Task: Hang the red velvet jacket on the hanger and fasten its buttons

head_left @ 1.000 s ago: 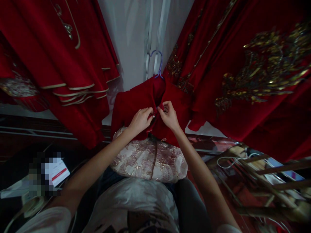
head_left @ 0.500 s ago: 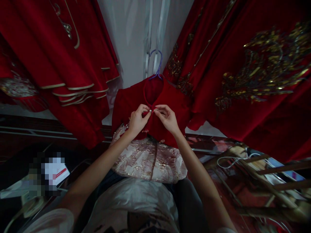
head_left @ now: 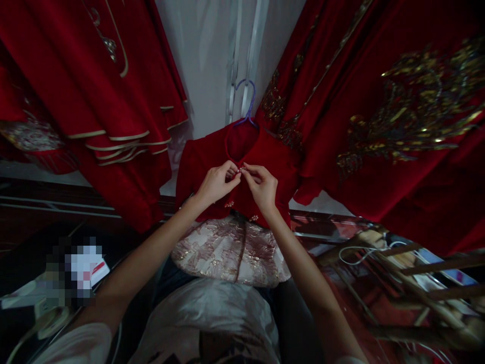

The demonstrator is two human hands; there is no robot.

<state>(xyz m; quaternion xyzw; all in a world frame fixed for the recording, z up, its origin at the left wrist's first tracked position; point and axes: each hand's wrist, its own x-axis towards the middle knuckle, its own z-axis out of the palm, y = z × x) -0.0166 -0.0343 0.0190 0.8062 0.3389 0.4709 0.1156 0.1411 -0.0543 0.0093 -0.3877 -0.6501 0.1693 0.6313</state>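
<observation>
Your left hand (head_left: 215,183) and right hand (head_left: 262,187) each pinch a front edge of the small red velvet jacket (head_left: 197,167), which hangs from a purple hanger (head_left: 246,101). It looks soft and limp, so grip near the collar.

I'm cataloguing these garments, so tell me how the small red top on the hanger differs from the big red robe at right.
The small red top is nearly plain; the big red robe carries heavy gold embroidery. The top is far smaller than the robe. The left hand and right hand pinch the top's neck opening; the robe hangs untouched. Both are deep red.
</observation>
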